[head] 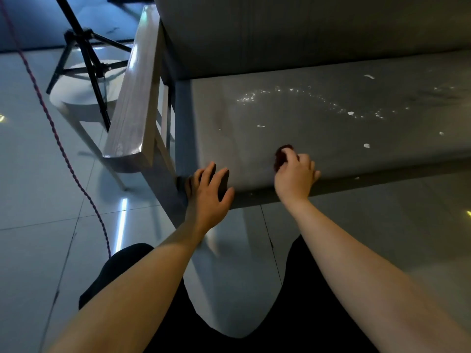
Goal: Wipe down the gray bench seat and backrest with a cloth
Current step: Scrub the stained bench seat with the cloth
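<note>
Clutching cloth (282, 156) at seat (313, 133) edge

right hand (295, 175) gripping dark cloth (281, 156) on gray seat (318, 128) front edge | left hand (207, 192) spread at seat corner | droplets across seat | backrest (293, 29) above

A black tripod (84, 47) stood at ten o'clock, its spread legs crossing a pale round stool (76, 98) in view; whether it rested on the stool could not be told. A dark red twisted cord (54, 131) ran from eleven o'clock down toward seven o'clock across the glossy tiled floor (38, 250), which carried a bright streak of reflected light (123, 220).
</note>
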The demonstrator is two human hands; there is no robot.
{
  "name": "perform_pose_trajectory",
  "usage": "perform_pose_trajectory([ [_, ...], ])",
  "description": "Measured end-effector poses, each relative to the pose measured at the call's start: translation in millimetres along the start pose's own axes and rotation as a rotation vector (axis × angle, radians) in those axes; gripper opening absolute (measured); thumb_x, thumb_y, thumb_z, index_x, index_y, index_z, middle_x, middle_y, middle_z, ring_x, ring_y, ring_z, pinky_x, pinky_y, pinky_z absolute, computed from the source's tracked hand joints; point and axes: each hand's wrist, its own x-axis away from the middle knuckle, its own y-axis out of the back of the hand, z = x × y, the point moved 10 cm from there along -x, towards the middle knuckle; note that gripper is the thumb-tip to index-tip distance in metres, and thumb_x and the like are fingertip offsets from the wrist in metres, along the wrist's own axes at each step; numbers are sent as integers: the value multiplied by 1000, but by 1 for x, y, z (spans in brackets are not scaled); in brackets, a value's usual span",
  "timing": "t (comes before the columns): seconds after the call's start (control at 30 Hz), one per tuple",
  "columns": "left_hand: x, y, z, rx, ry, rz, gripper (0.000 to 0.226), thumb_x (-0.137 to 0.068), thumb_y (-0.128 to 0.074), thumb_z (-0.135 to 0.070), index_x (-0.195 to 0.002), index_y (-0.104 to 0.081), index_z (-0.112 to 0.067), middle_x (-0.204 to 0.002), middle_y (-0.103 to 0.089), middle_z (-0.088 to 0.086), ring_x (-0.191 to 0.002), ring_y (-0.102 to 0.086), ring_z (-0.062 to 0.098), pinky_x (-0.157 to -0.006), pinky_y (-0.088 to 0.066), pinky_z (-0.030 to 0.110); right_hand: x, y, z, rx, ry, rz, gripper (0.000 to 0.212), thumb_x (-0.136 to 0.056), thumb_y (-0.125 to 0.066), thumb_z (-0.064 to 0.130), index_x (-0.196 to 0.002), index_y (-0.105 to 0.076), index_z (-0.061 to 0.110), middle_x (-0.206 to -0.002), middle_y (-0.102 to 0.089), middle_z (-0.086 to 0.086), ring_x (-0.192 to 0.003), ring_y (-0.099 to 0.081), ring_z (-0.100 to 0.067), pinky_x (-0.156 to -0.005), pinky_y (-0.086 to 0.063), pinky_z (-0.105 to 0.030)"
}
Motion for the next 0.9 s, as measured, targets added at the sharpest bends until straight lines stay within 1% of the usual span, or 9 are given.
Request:
perform_pose_trajectory([
  [0.17, 13, -4, -5, -76, -58, -36, 63, -98, -52, -48, -156, -34, -30, -167, -23, -2, -153, -9, 20, -123, -9, 48, 52, -33, 73, -125, 262, 140, 37, -100, -50, 19, -134, -61, 27, -123, -59, -6, -115, -53, -26, -100, -29, -40],
  [0.27, 13, -4, -4, -118, -59, -54, 63, -97, -48, -51, -155, -33, -31, -166, -24, -2, -153, -11, 20, -122, -6, 47, 55, -30, 77, -52, 367, 160, 41, -100, -49, 17, -138, -58, 29, -129, -55, -6, -121, -49, -25, -102, -25, -39],
  [0.33, 13, -3, -4, -118, -50, -50, 63, -97, -50, -52, -155, -34, -33, -167, -23, -3, -153, -10, 19, -123, -4, 47, 39, -19, 58, 37, 350, 124, 42, -98, -51, 16, -138, -56, 29, -131, -53, -7, -122, -48, -28, -103, -26, -42],
  [0.47, 12, -4, -2, -97, -43, -50, 62, -98, -54, -50, -155, -33, -35, -167, -21, -6, -153, -7, 17, -122, 2, 44, 1, 7, -4, 53, 21, 47, 43, -96, -54, 16, -137, -54, 30, -133, -49, -9, -123, -44, -32, -104, -27, -46],
  [0.53, 11, -3, -2, -88, -40, -42, 63, -97, -55, -50, -155, -33, -35, -167, -21, -6, -152, -7, 17, -121, 2, 43, 1, 7, -8, 38, -50, 41, 40, -97, -54, 18, -135, -57, 30, -130, -51, -8, -121, -45, -30, -104, -27, -46],
  [0.63, 9, -4, -2, -60, -13, -21, 63, -96, -58, -48, -153, -35, -35, -166, -21, -7, -151, -7, 17, -122, -2, 45, 18, -7, 27, -20, 29, 57, 34, -98, -51, 21, -130, -60, 30, -124, -55, -7, -116, -50, -29, -102, -28, -44],
  [0.77, 5, 1, -8, 6, 17, -63, 57, -92, -59, -45, -146, -44, -33, -160, -31, -4, -147, -14, 19, -120, -13, 48, 46, -35, 80, -86, 213, 169, 38, -101, -44, 21, -135, -60, 32, -124, -56, -4, -117, -50, -25, -104, -26, -43],
  [0.83, 4, 1, -8, 30, 31, -59, 56, -92, -59, -44, -145, -45, -33, -159, -32, -4, -147, -14, 19, -119, -15, 48, 49, -36, 85, -54, 272, 195, 40, -102, -44, 20, -138, -57, 33, -128, -53, -4, -121, -47, -24, -106, -24, -43],
  [0.9, 4, 0, -6, 38, 27, -42, 58, -90, -57, -47, -145, -44, -34, -159, -31, -4, -146, -13, 18, -120, -19, 53, 44, -29, 75, 35, 339, 186, 42, -99, -48, 19, -139, -53, 33, -131, -51, -5, -124, -46, -26, -108, -24, -47],
])
